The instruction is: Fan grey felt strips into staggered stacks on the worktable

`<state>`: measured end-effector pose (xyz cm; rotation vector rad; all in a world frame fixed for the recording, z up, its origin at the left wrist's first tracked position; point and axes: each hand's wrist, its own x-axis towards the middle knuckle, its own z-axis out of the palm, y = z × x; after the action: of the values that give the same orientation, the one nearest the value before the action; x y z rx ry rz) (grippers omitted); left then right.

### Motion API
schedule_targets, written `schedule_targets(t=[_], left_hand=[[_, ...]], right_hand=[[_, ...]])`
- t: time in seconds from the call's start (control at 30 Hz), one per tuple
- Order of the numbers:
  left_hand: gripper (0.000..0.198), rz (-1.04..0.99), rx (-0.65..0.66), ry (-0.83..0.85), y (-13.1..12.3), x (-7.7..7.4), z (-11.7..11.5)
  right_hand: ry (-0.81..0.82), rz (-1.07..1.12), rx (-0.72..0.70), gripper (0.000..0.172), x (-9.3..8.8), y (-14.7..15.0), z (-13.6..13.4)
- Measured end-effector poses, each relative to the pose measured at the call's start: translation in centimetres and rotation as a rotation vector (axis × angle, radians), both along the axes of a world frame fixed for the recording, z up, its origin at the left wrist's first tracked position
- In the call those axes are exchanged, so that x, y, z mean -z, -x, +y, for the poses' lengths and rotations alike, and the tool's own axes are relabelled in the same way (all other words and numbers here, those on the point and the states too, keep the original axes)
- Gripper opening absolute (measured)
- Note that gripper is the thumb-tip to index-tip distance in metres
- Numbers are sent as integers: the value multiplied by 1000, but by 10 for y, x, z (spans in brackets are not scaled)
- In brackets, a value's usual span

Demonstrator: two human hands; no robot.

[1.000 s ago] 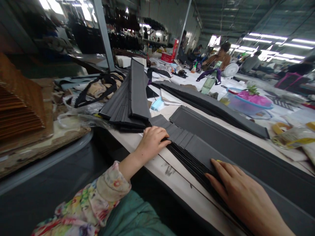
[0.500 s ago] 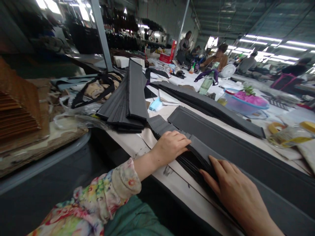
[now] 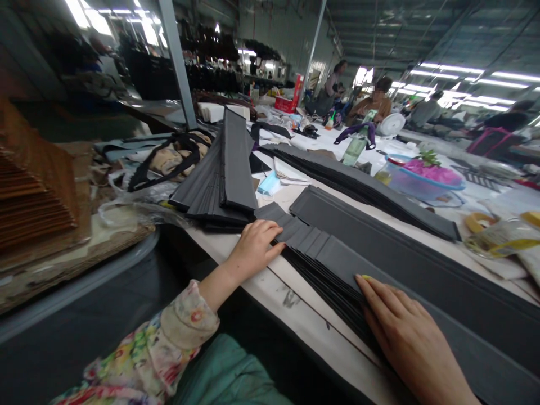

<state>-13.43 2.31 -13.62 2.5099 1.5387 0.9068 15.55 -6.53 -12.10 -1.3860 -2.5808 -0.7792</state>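
Note:
A stack of dark grey strips (image 3: 333, 253) lies lengthwise along the table's near edge, its far ends fanned out in steps. My left hand (image 3: 255, 244) is at the stack's far end, fingers on top and thumb at the near side, closed on the edges of the strips. Farther down the same stack, my right hand (image 3: 407, 326) grips its near side with the fingers over the top strip; the thumb is hidden. Another wide dark grey strip pile (image 3: 379, 242) lies right behind the stack.
Beyond my left hand, crossed bundles of grey strips (image 3: 238, 163) overhang the table edge. A long wavy strip pile (image 3: 358, 183) lies farther back. Also on the table are a blue face mask (image 3: 269, 183), a bottle (image 3: 354, 149), a blue basin (image 3: 422, 180) and tape rolls (image 3: 478, 222). People work behind.
My left hand has slid away from my right hand to the stack's far end. The raised strips now lie flatter, with their stepped ends uncovered. My right hand stays almost in place.

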Motion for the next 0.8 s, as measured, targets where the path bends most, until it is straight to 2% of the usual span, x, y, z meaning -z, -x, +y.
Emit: schedule_targets(t=[0.3, 0.5, 0.63, 0.8], left_hand=[[29, -36, 6, 30, 0, 0, 2], [36, -89, 45, 121, 8, -4, 5], [29, -123, 75, 122, 11, -2, 8], [21, -176, 42, 117, 10, 0, 9]], right_hand=[[11, -62, 21, 42, -5, 15, 4], [14, -26, -2, 40, -8, 16, 7], [19, 14, 10, 40, -7, 18, 6], [34, 52, 14, 40, -5, 17, 6]])
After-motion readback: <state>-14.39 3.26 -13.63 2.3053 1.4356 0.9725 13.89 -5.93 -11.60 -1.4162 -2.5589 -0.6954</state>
